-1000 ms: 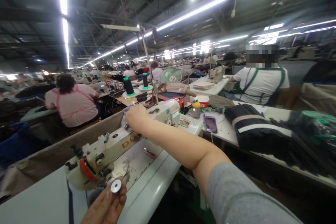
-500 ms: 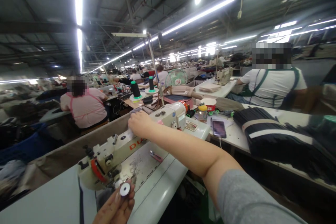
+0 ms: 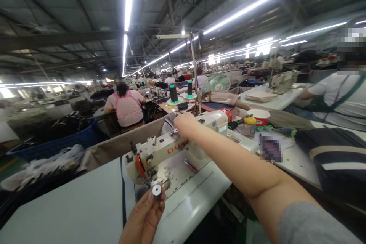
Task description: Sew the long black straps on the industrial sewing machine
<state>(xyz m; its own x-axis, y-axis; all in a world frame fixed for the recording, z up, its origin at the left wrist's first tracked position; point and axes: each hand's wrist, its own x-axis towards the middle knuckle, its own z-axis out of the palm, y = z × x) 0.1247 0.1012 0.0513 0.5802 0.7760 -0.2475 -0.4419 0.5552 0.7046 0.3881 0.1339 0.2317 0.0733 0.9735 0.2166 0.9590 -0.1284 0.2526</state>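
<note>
The right sleeve (image 3: 311, 223) is plain grey, short and soft-looking, its edge ending a little above the elbow (image 3: 261, 194). Below it the right forearm (image 3: 228, 156) runs bare down to the right hand (image 3: 185, 125), and the left hand (image 3: 145, 213) is bare as well

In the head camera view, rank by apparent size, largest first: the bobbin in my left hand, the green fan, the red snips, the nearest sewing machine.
1. Nearest sewing machine
2. Green fan
3. Bobbin and red snips, unranked: the snips look longer but slimmer.
</note>
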